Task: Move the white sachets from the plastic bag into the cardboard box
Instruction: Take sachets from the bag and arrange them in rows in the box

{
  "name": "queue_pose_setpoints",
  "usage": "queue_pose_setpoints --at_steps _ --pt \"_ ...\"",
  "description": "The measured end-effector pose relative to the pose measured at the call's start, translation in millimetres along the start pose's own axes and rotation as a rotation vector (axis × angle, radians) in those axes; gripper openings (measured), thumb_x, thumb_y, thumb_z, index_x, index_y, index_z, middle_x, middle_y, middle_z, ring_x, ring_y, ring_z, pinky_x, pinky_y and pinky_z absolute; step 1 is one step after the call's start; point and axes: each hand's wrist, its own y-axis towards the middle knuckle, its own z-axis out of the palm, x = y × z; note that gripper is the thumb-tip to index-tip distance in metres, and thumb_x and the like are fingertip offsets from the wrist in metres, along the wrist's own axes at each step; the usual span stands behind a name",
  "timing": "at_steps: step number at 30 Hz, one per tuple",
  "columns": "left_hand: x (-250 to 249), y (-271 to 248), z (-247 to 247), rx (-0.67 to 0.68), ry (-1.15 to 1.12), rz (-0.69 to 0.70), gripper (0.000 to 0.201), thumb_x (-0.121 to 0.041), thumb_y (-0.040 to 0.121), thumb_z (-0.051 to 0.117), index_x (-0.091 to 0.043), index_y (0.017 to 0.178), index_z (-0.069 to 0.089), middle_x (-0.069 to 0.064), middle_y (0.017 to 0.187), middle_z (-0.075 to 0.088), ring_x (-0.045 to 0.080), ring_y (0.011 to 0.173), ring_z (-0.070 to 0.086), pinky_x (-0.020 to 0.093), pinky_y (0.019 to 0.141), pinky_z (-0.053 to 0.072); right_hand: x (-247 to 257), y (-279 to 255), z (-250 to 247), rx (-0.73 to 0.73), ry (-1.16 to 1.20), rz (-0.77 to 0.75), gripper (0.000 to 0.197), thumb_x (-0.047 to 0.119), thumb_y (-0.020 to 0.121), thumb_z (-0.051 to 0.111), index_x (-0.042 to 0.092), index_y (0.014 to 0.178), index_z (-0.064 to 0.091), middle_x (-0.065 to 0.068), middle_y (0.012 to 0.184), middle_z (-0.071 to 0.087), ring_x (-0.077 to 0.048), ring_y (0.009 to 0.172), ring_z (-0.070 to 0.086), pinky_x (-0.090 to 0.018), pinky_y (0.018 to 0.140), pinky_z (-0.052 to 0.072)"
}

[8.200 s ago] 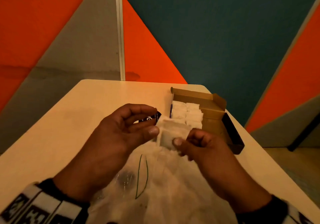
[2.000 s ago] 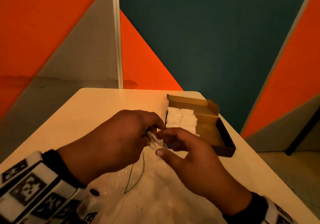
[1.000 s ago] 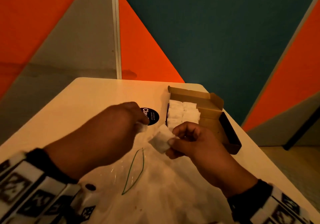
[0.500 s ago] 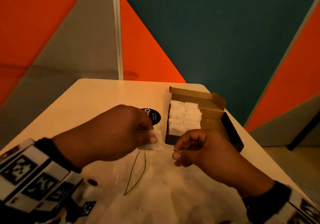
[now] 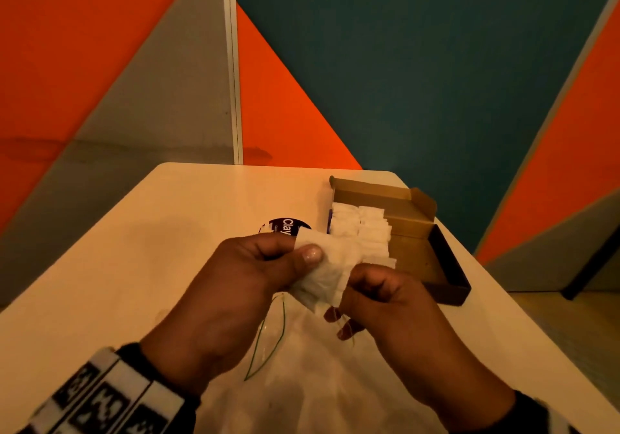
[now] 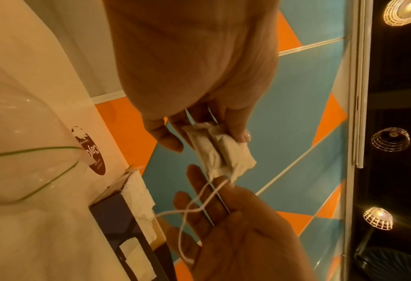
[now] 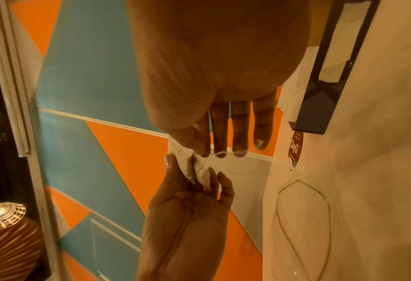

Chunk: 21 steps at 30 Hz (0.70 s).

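Observation:
A white sachet [image 5: 327, 274] hangs in the air just in front of the cardboard box [image 5: 414, 213]. My left hand [image 5: 298, 249] pinches its upper left end between thumb and fingers. My right hand [image 5: 355, 281] pinches the lower right end. In the left wrist view the sachet [image 6: 220, 152] trails a thin white string [image 6: 199, 206] over the right hand's fingers [image 6: 194, 192]. The right wrist view shows the sachet [image 7: 190, 163] held from both ends. Rows of white sachets [image 5: 364, 232] fill the left part of the box. The clear plastic bag [image 5: 302, 373] lies flat under my hands.
A round dark sticker [image 5: 285, 227] lies on the beige table [image 5: 151, 249], left of the box. The box's right part [image 5: 414, 259] shows bare cardboard, and its dark lid flap [image 5: 451, 274] lies open near the table's right edge. Orange, grey and teal wall panels stand behind.
Half a second ago my left hand held the sachet low at the bag's mouth while the right hand was apart from it. Now the sachet is raised and both hands pinch it.

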Motion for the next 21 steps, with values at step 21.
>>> queue_pose_setpoints --at_steps 21 --pt "-1 -14 -2 0.011 0.139 -0.048 0.018 -0.018 0.089 0.063 -0.017 0.099 0.078 0.005 0.098 0.077 0.024 0.090 0.072 0.034 0.078 0.057 18 -6 -3 -0.167 0.190 -0.121 0.048 -0.002 0.093 0.050 0.030 0.071 0.079 0.031 0.080 0.071 0.015 0.082 0.064 -0.011 0.070 0.050"
